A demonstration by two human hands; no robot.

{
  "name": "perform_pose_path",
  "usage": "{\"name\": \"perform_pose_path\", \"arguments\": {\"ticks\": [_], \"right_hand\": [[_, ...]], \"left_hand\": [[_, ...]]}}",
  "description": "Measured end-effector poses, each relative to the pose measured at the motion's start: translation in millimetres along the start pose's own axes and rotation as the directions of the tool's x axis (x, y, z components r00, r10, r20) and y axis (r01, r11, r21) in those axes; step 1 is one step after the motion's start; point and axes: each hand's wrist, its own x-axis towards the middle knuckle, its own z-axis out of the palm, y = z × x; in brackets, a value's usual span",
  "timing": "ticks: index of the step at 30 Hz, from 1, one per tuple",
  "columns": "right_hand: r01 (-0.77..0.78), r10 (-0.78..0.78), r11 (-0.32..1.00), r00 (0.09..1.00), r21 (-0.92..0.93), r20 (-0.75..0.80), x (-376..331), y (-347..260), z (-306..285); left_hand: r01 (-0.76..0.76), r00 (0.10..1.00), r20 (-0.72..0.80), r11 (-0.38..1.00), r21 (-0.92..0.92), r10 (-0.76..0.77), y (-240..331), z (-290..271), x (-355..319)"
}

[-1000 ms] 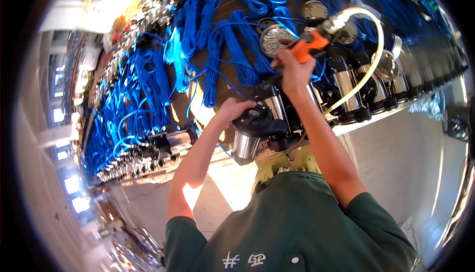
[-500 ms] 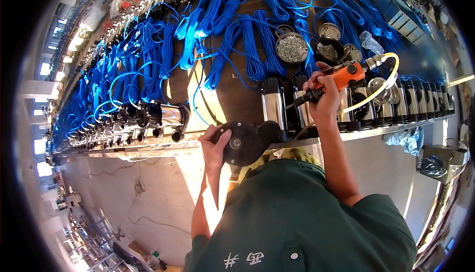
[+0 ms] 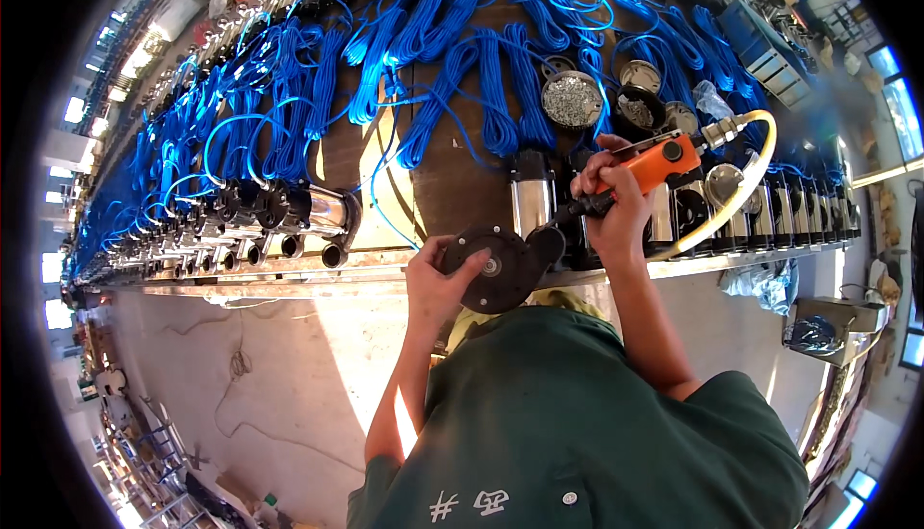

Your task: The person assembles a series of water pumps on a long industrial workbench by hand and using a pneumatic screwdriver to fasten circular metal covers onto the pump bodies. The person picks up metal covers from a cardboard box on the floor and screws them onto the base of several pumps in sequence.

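My left hand [image 3: 439,282] grips the rim of a round black pump housing [image 3: 507,288], thumb across its face. Several silver screw heads sit around the face, and a black spout sticks out on its right side. My right hand [image 3: 618,204] is wrapped round an orange air screwdriver [image 3: 664,163], its black nose pointing down-left. The tip is close to the spout; whether it touches anything I cannot tell. Just behind the housing stands a steel-bodied pump [image 3: 532,197] with a black top. A pale yellow air hose [image 3: 767,158] curves from the screwdriver's rear.
Bundles of blue cable [image 3: 496,96] cover the bench. A round tin of small screws [image 3: 572,99] sits beyond my right hand, beside a dark bowl [image 3: 640,110]. Steel pumps [image 3: 327,211] line the front edge on both sides. A blue crate [image 3: 765,38] is at far right.
The black housing has shifted right and turned a little in my left hand. The screwdriver's nose is now nearer to it. The whole view has shifted slightly.
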Motion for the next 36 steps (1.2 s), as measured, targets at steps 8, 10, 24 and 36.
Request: {"name": "perform_pose_path", "arguments": {"ticks": [8, 10, 24, 36], "right_hand": [[0.051, -0.042, 0.976, 0.998, -0.211, 0.048, -15.1, 4.5, -14.4], [0.064, -0.057, 0.963, 0.998, -0.261, 0.037, -16.0, 2.3, -19.8], [0.044, -0.055, 0.986, 0.996, -0.164, -0.066, -18.7, -16.7, -41.7], [0.154, -0.166, 0.953, 0.986, 0.259, 0.026, -42.5, -51.6, -5.0]], "left_hand": [[-0.275, 0.955, 0.0, 0.884, 0.377, 0.297, 5.5, 28.7, 4.3], [-0.312, 0.939, 0.014, 0.833, 0.458, 0.344, 13.6, 34.8, 3.6], [0.346, 0.91, 0.15, 0.507, -0.79, -0.387, -6.1, -23.1, 7.3], [0.405, 0.914, 0.292, 0.601, -0.688, -0.282, 58.3, 32.4, -38.9]]}}
